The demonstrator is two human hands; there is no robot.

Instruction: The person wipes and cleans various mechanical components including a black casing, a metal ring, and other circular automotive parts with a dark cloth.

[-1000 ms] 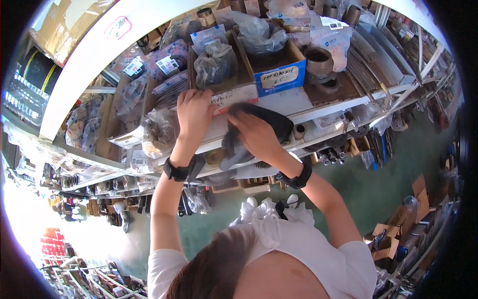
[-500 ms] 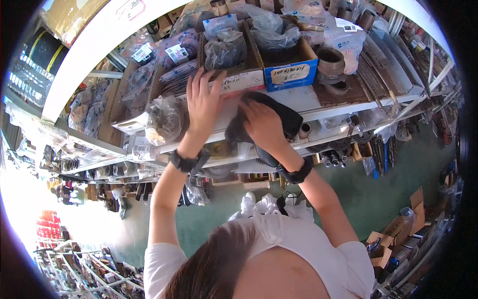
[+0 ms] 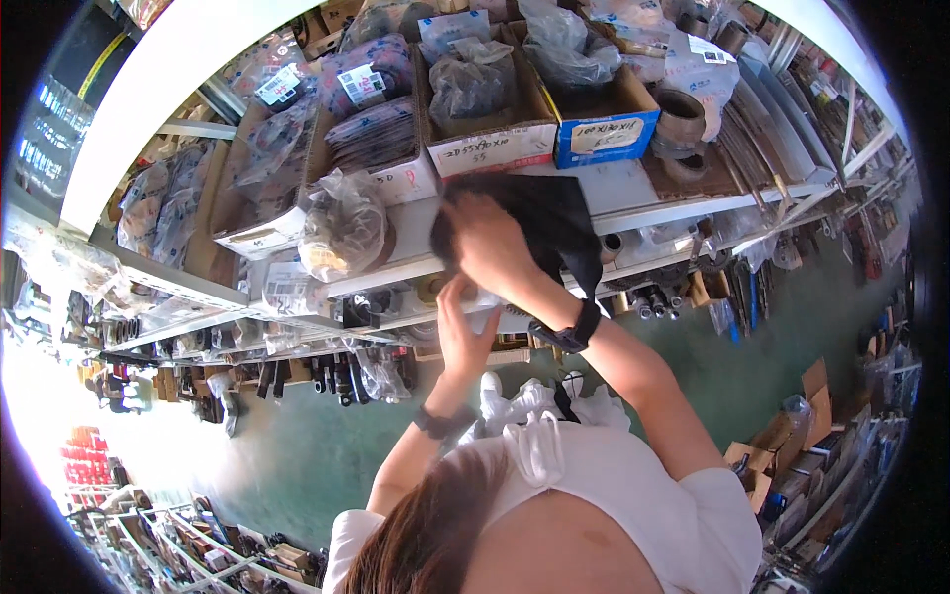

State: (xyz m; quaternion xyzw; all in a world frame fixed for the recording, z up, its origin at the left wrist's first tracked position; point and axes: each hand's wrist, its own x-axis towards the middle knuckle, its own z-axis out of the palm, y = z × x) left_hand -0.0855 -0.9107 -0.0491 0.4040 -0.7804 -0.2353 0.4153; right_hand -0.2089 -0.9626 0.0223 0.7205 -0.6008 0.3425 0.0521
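Note:
A black cloth lies bunched on the front strip of the pale shelf, one end hanging over the edge. My right hand presses on the cloth's left part with its fingers closed on it; the fingertips are partly hidden. Just below, at the shelf's front edge, my left hand is raised with thumb and fingers apart and nothing visible in it. Behind the cloth stand an open cardboard box with a bagged grey part and a blue box. A part wrapped in clear plastic sits to the left.
Stacked metal rings and long rods lie on the shelf's right. More boxes of bagged parts fill its left. A lower shelf holds metal parts. Opened cartons stand by the green floor at right.
My left hand has come down from the boxes to the shelf's front edge. My right hand has shifted left with the cloth, which is now spread wider.

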